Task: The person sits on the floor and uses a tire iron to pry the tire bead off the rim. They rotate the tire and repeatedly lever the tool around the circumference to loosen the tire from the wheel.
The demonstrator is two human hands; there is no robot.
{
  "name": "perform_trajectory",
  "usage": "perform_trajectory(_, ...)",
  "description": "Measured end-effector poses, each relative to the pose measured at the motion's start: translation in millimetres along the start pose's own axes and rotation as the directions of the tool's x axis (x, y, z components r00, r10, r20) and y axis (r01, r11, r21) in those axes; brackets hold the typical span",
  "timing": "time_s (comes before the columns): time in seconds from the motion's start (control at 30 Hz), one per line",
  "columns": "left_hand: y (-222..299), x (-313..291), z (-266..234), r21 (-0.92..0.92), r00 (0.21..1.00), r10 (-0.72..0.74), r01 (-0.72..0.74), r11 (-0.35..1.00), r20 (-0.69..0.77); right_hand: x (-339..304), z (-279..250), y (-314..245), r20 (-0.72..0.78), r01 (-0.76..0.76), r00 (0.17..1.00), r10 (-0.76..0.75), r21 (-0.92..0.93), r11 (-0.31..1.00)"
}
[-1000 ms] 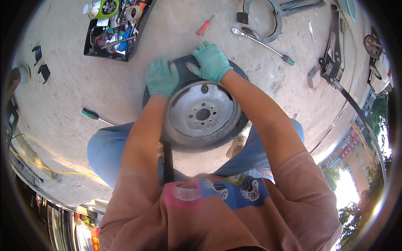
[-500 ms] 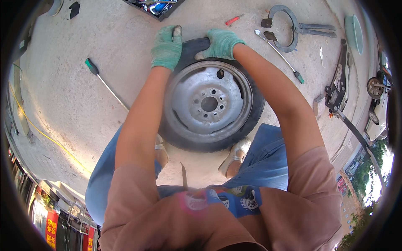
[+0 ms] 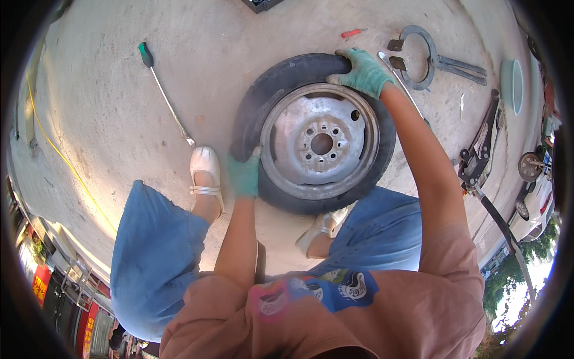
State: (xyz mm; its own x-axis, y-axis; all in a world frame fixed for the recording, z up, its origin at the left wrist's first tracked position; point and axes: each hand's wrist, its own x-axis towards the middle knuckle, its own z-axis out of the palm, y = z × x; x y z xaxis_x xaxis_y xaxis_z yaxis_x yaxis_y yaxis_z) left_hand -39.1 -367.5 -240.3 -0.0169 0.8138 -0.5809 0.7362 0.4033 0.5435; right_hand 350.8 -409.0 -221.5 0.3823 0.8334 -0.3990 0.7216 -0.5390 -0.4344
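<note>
A car wheel lies flat on the ground between my feet, a black tire (image 3: 254,110) around a worn silver steel rim (image 3: 293,134). My left hand (image 3: 242,175), in a green knit glove, grips the tire's lower left side, thumb on the sidewall close to the rim. At the upper right, my gloved right hand (image 3: 363,73) is closed over the tire's outer edge, its thumb pressing on the sidewall. The fingers under the tire are hidden on both hands. A round dark hole (image 3: 355,115) shows near the rim's upper right.
A green-handled pry bar (image 3: 164,90) lies on the left, its tip near my left shoe (image 3: 205,170). Beyond my right hand are a second metal bar (image 3: 402,79), a red-handled tool (image 3: 351,33) and a ring-shaped clamp (image 3: 429,72). Farther right are a floor jack (image 3: 478,149) and a teal basin (image 3: 512,87).
My left hand has gone from the tire's top down to its lower left side. The rim has turned clockwise, and my right hand sits farther right. My left foot now shows farther left.
</note>
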Motion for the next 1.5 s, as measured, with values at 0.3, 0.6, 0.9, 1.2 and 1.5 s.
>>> perform_trajectory(0.3,78,22,-12,0.094,0.980,0.178,-0.186,0.978,0.089,5,-37,-14,0.070,-0.191,0.980,0.186,0.067,0.979)
perform_trajectory(0.6,226,95,25,0.389,0.756,0.450,-0.639,0.663,0.475,-89,-10,46,0.021,-0.567,0.801,0.599,0.352,0.745)
perform_trajectory(0.9,218,109,68,0.622,0.905,0.368,-0.416,0.663,0.213,8,5,-5,-0.285,-0.115,0.951,0.118,0.025,0.993)
perform_trajectory(1.2,192,138,85,0.664,0.621,0.713,-0.686,0.296,0.324,46,-3,-27,-0.004,0.160,0.987,-0.162,-0.133,0.978)
perform_trajectory(1.5,201,140,82,0.663,0.630,0.605,-0.717,0.213,0.487,61,2,-23,0.042,0.011,0.999,-0.009,-0.061,0.998)
